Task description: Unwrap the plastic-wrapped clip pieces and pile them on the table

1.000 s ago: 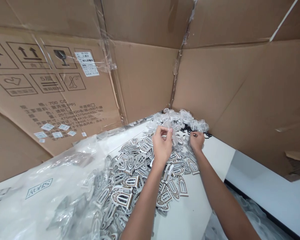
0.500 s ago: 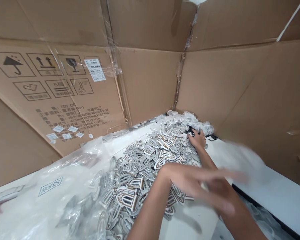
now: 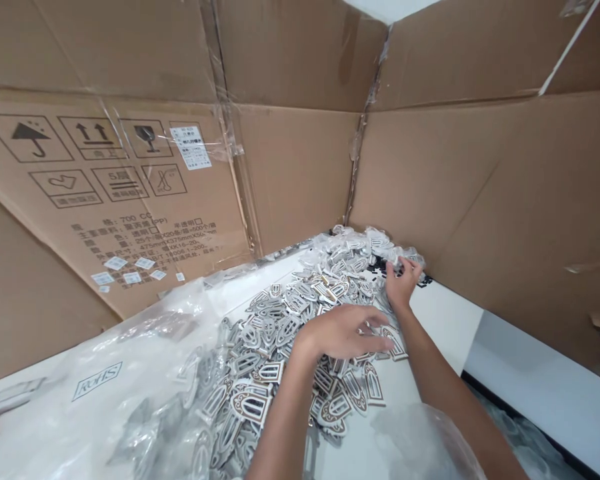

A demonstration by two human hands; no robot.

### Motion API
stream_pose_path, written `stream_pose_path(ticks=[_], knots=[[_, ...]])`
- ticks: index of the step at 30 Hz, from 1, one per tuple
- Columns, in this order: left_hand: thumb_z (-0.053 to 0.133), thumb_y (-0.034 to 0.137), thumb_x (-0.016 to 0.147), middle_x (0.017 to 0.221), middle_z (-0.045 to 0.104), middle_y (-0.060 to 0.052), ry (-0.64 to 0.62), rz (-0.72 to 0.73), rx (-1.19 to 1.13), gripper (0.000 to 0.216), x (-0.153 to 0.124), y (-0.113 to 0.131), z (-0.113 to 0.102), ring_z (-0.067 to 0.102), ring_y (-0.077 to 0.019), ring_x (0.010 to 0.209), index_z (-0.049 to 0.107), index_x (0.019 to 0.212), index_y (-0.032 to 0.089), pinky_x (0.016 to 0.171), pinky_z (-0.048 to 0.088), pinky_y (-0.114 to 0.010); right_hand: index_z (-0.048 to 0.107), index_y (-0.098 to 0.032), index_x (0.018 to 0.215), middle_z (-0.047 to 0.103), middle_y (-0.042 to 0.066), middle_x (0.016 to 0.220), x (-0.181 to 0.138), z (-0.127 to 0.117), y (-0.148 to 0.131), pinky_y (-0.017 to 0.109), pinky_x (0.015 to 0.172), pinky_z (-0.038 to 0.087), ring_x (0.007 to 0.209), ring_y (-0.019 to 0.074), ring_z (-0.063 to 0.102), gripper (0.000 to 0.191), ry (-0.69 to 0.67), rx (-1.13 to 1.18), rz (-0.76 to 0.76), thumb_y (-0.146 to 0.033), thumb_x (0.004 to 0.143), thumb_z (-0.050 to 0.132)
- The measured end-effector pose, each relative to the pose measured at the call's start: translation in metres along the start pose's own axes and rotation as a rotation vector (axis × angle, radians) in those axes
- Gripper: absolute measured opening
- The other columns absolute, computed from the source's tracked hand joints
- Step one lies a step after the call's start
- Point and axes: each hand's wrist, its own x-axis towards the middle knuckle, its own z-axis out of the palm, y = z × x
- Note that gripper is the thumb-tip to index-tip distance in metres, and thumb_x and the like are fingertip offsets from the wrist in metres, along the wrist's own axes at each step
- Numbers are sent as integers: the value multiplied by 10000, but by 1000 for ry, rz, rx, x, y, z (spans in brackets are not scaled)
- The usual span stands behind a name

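Observation:
My left hand hovers palm down over the front right of a heap of grey-white, arch-shaped window pieces with brown scrollwork. Its fingers are spread and nothing is in them. My right hand reaches to the far end of the heap, fingers curled beside small black pieces and clear plastic bags of window pieces. What its fingertips grip is hidden. A clear plastic bag lies at the near right, by my right forearm.
Tall cardboard walls enclose the white table at the back and sides. Clear plastic sheeting printed RoHS covers the left side. Beyond a dark edge at the lower right lie clear plastic items.
My left hand has moved left, back over the heap. The blurred plastic bag at the right now lies near the front. My right hand has shifted slightly right, its fingers more curled.

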Motion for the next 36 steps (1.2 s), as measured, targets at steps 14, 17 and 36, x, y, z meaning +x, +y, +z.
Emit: stream_pose_path(ticks=[14,17,36], knots=[[758,418,936,1089,837,-78,357,-97,17,230,14,-25,2,779,-244,903,797,1079,243,826,599,-381,727,-260,916,760,-39,897,0,7,-23,240,831,664,856,138,727,398,-146,1067,532,-374,665,1014],[763,448,942,1161,805,-106,571,-141,-97,419,22,-32,6,776,-231,886,721,1294,225,805,607,-369,712,-276,875,740,-63,822,-9,7,-33,217,697,647,733,127,695,382,-353,1143,613,-316,655,1022],[830,300,839,815,686,17,831,-168,-213,175,34,-58,8,578,-128,723,834,984,201,747,470,-270,618,-250,777,635,-79,745,-31,-9,-87,207,598,497,616,106,552,435,-901,1162,615,-362,695,1030]])
